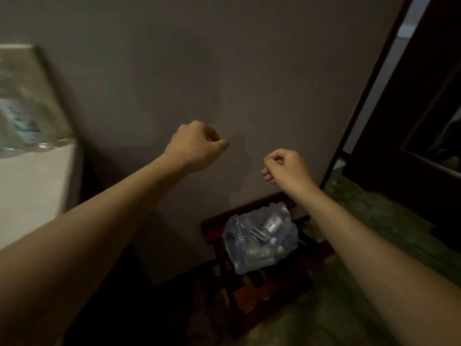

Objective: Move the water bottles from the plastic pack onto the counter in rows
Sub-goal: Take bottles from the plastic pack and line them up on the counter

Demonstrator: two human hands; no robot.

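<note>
The clear, crinkled plastic pack of water bottles (260, 239) sits low in the near-right part of the scene, resting on a dark reddish wooden slatted rack (262, 288) that stands against the plain grey wall (224, 58). The wrap looks torn open and slack at the top, and a few bottle shapes show through it, though the blur makes it impossible to count how many are inside. Keeping the pack on the rack lifts it off the patterned green floor (374, 245), probably so bottles can be pulled from the opened top without bending all the way down.

Both bare arms are raised in front of the wall, well above the pack. The left hand (197, 148) has its fingers curled into a loose fist and holds nothing. The right hand (287, 168) is curled the same way, also empty. Neither touches the pack, so I judge this to be a moment between bottles, not a carry.

At the far left, the pale, light-coloured counter (30, 186) runs along the edge of the view, and some clear bottles with blue-and-white labels (22, 126) stand on it, heavily smeared by motion. That is presumably where the rows are being built; how orderly they are cannot be told.
</note>
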